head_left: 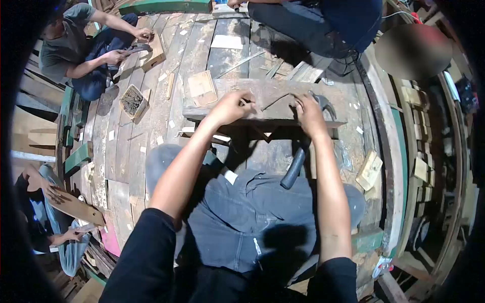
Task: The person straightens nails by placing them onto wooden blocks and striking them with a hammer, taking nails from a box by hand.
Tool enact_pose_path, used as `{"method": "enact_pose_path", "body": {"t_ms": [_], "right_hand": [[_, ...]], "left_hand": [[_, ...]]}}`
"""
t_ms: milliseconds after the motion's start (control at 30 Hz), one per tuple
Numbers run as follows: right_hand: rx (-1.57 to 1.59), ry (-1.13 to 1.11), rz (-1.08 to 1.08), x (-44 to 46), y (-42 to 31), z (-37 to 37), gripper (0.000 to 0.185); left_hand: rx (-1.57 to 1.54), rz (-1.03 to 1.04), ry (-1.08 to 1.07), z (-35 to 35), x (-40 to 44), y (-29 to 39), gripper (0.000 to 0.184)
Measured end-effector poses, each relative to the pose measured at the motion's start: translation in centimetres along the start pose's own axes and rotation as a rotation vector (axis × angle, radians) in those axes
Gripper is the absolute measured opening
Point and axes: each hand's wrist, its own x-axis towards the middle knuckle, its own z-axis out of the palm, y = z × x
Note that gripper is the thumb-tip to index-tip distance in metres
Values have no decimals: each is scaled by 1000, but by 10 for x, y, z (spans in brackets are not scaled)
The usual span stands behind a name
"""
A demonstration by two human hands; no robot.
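Note:
A low wooden bench or plank (273, 86) lies across in front of my lap. My right hand (309, 115) is closed on one end of a long, thin bent nail (275, 102), whose other end points left over the wood. Curled in a pinch just left of the nail is my left hand (234, 107); what it holds, if anything, does not show. A hammer (294, 169) rests beside my right hand, with its dark handle hanging toward my lap and its head partly behind the hand.
A container of nails (133, 102) stands on the plank floor, left. A small wooden tray (202, 88) is near my left hand. A wood block (369, 170) lies right. Other people work at the upper left (70, 55), top (323, 25) and lower left (55, 217).

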Motion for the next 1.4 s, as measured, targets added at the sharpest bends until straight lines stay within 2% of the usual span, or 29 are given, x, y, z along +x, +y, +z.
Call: {"method": "enact_pose_path", "body": {"t_ms": [33, 100, 133, 233, 367, 533, 567, 967, 1033, 1100, 1167, 1233, 1300, 1367, 1400], "right_hand": [[-66, 14, -34, 4, -1, 6, 32], [-192, 21, -89, 1, -2, 19, 39], [-190, -29, -29, 1, 1, 24, 38], [-225, -64, -17, 5, 6, 29, 36], [-285, -24, -30, 8, 13, 31, 27], [-326, 51, -95, 6, 13, 35, 16], [-316, 62, -97, 4, 11, 36, 15], [-268, 121, -63, 4, 7, 35, 20], [-144, 82, 125, 7, 1, 16, 21], [-118, 102, 194, -1, 6, -8, 23], [-52, -65, 471, -15, -5, -41, 24], [-82, -132, 508, -50, 0, -54, 28], [-99, -278, 602, -88, -1, -45, 33], [126, -394, 902, -102, -31, -29, 43], [230, -265, 786, -125, -10, -1, 47]], "left_hand": [[-149, -88, 61, 1, -1, -6, 23], [-15, -93, 51, -1, 4, -11, 23], [53, -89, 47, -2, 8, -12, 24], [192, 32, 62, 4, 30, -20, 21], [217, 101, 64, 16, 34, -33, 19], [218, 104, 43, 21, 30, -19, 23], [239, 194, 104, 27, 27, -21, 22], [244, 189, 255, 38, 24, -28, 17], [189, 227, 260, 38, 25, -35, 16], [156, 223, 251, 38, 23, -38, 17], [146, 260, 297, 43, 23, -42, 17], [156, 300, 324, 43, 21, -43, 18], [134, 281, 310, 43, 21, -42, 19], [107, 305, 331, 44, 20, -44, 19], [91, 254, 280, 43, 19, -45, 20]]}}
